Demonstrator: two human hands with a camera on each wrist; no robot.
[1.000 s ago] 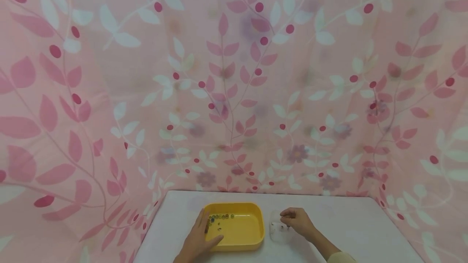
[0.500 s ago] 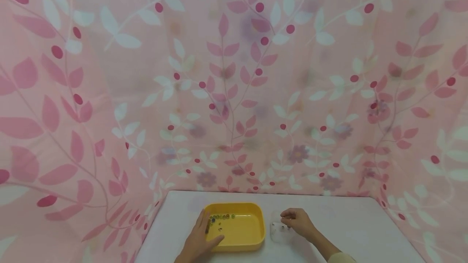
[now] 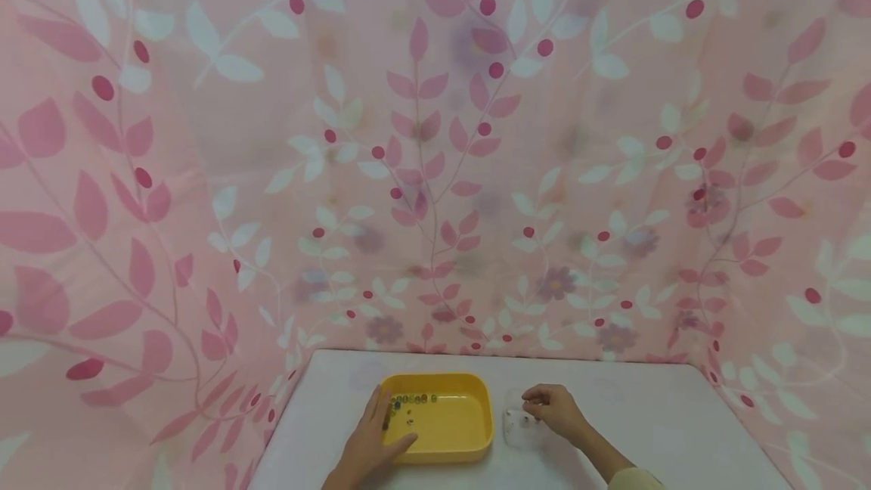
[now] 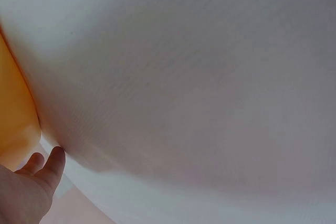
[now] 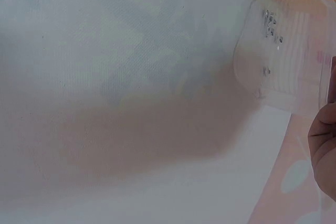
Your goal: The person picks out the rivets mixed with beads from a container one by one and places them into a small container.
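Observation:
A yellow tray [image 3: 449, 428] sits on the table with several small, shiny, bead-like pieces [image 3: 411, 399] in a row along its back left. A few more lie near its left wall. My left hand [image 3: 367, 441] rests along the tray's left side, fingers straight and thumb over the front left corner. To the right stands a clear plastic box [image 5: 294, 51] with several tiny shiny bits [image 5: 271, 24] in it. Over this box my right hand [image 3: 554, 408] has its fingers bent and its thumb and index fingertips close together; I cannot tell whether something is pinched there.
The white-covered table [image 3: 646, 429] ends at a back edge against a pink leaf-patterned curtain [image 3: 435, 172], which also hangs at both sides. The box stands close beside the tray's right wall.
The head view has tipped slightly, so the table sits a little higher in it. Both hands, the tray and the box keep nearly the same places.

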